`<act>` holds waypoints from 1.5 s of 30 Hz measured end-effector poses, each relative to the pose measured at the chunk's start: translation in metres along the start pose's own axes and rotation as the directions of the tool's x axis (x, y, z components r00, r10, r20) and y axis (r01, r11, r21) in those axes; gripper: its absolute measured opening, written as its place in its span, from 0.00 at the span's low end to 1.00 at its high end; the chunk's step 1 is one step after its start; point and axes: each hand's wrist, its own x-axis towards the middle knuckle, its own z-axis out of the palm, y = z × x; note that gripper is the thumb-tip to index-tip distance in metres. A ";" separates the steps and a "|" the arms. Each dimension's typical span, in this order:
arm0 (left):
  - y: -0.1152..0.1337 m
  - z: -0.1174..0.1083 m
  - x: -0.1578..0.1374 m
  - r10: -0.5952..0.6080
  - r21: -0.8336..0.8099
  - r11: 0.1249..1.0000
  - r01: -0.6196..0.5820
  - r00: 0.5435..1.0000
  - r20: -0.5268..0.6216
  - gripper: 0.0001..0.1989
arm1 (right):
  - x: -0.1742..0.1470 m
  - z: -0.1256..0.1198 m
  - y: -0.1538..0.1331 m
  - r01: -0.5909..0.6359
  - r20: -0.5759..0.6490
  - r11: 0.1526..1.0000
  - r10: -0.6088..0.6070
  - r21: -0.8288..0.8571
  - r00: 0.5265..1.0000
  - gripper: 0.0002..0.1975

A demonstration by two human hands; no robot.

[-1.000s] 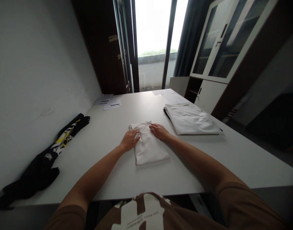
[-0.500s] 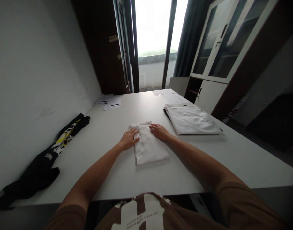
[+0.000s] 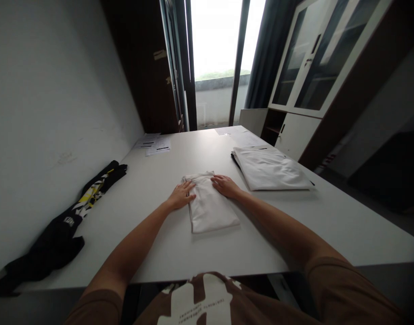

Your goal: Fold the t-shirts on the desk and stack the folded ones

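Observation:
A folded white garment [image 3: 212,210] lies flat on the white table [image 3: 261,239] in front of me, its narrow bunched edge at the far end. My left hand [image 3: 181,195] rests at its upper left edge, fingers stretched over the cloth and thumb apart. Across from it, my right hand [image 3: 225,186] lies on the upper right edge with the fingers extended flat. Neither hand grips the cloth. Whether the garment is a shirt or something else, I cannot tell.
To the right lies a stack of folded white cloth [image 3: 271,169] with something black beneath. A black garment with yellow and white print [image 3: 58,234] is heaped along the left wall. Papers [image 3: 158,145] lie at the far left, more sheets [image 3: 242,136] at the far right. A cabinet [image 3: 298,131] stands beyond.
My left hand has shifted very slightly left on the cloth. Everything else looks the same.

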 end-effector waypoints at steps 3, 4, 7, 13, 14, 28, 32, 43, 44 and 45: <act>-0.003 0.002 0.002 -0.012 0.009 1.000 0.012 1.000 -0.012 0.30 | 0.000 -0.001 -0.001 0.003 0.009 1.000 -0.003 -0.009 1.000 0.21; -0.004 0.002 0.003 -0.016 0.014 1.000 0.016 1.000 -0.019 0.29 | 0.000 -0.002 -0.001 0.003 0.011 1.000 -0.003 -0.011 1.000 0.21; -0.006 0.006 0.004 -0.022 0.031 0.999 0.023 0.999 -0.042 0.28 | 0.000 -0.003 -0.002 -0.001 0.010 1.000 0.001 -0.009 1.000 0.21; -0.006 0.008 0.002 -0.033 0.050 0.998 0.038 0.996 -0.082 0.28 | -0.001 -0.004 -0.004 -0.003 0.000 1.000 0.003 0.010 1.000 0.20; -0.005 0.008 0.002 -0.040 0.053 0.998 0.044 0.995 -0.087 0.28 | -0.001 -0.004 -0.004 -0.005 -0.001 1.000 0.005 0.012 1.000 0.20; -0.012 0.011 0.003 -0.179 0.064 0.980 0.190 0.972 -0.154 0.28 | -0.001 -0.005 -0.004 0.005 0.005 1.000 -0.004 -0.004 1.000 0.21; -0.008 0.007 0.000 -0.177 0.061 0.979 0.192 0.964 -0.199 0.28 | -0.001 -0.004 -0.004 0.004 0.000 1.000 -0.004 -0.002 1.000 0.21; 0.005 0.001 -0.004 0.094 0.034 0.995 -0.089 0.979 -0.179 0.24 | -0.003 -0.009 -0.009 0.005 -0.002 0.999 -0.004 0.054 1.000 0.21; 0.006 0.000 -0.004 0.104 0.030 0.995 -0.100 0.979 -0.175 0.24 | -0.003 -0.009 -0.010 0.002 0.001 0.999 -0.002 0.051 1.000 0.21; 0.006 -0.001 -0.004 0.111 0.029 0.994 -0.108 0.977 -0.179 0.24 | -0.003 -0.010 -0.010 0.000 0.004 0.999 -0.001 0.049 1.000 0.21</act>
